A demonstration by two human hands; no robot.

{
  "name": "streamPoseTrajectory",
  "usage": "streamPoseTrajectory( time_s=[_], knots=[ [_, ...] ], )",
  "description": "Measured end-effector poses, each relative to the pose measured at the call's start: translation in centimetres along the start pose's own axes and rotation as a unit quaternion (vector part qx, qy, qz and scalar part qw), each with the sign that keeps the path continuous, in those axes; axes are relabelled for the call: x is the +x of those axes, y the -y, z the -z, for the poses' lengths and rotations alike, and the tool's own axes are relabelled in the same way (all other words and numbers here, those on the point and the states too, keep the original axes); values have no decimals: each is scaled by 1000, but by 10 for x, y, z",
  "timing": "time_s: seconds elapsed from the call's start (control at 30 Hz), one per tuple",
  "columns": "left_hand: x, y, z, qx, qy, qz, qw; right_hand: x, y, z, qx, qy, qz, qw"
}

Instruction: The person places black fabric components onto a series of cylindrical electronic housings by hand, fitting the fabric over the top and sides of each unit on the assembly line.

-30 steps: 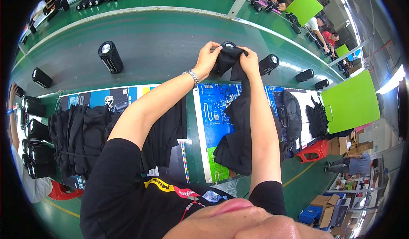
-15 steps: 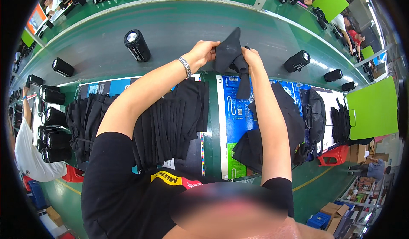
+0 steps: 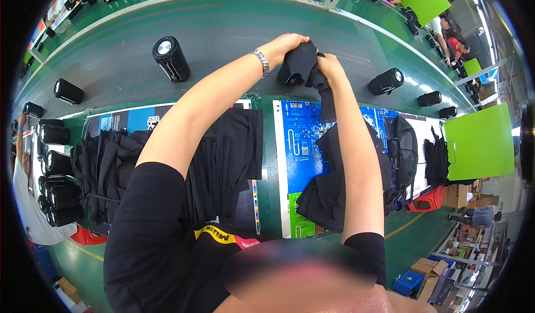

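Observation:
Over the grey conveyor belt, my left hand [image 3: 282,48], a metal-band watch at its wrist, grips the upper edge of a black cloth pouch [image 3: 301,62]. My right hand [image 3: 330,68] is closed on the pouch's right side, and a strip of black cloth hangs below it. The lower part of the bundle looks rounded and dark; whether something sits inside I cannot tell. A stack of black cloth pieces [image 3: 225,157] lies under my left forearm. Another black cloth pile [image 3: 323,199] lies beside my right forearm.
Black cylindrical speakers stand or lie on the belt: one upright [image 3: 173,62] to the left, one tilted [image 3: 385,82] to the right. Several more speakers [image 3: 60,193] crowd the table's left end. A black backpack [image 3: 405,154] and a green board [image 3: 479,140] are at the right.
My left hand has moved up and right over the pouch, closer to my right hand. The pouch, peaked and spread before, is now rounder and bunched. The view has shifted slightly.

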State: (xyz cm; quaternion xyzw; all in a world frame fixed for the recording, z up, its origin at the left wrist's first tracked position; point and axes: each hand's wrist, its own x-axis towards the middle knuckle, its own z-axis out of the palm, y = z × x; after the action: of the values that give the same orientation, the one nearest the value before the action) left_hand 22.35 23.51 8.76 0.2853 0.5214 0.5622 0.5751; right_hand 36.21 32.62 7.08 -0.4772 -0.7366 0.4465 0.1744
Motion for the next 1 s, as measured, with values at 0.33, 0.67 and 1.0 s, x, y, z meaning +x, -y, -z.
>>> streamPoseTrajectory(
  time_s=[0.33, 0.67, 1.0],
  knots=[
    [39, 66, -3, -67, -100, -56, 991, 9, -60, 2, 76, 20, 71, 994],
    [65, 108, 31, 507, -231, -380, 739, -12, -40, 7, -321, -83, 71, 941],
    [-17, 6, -64, 614, -57, -401, 678, -21, -60, 24, -380, -122, 94, 912]
  ],
)
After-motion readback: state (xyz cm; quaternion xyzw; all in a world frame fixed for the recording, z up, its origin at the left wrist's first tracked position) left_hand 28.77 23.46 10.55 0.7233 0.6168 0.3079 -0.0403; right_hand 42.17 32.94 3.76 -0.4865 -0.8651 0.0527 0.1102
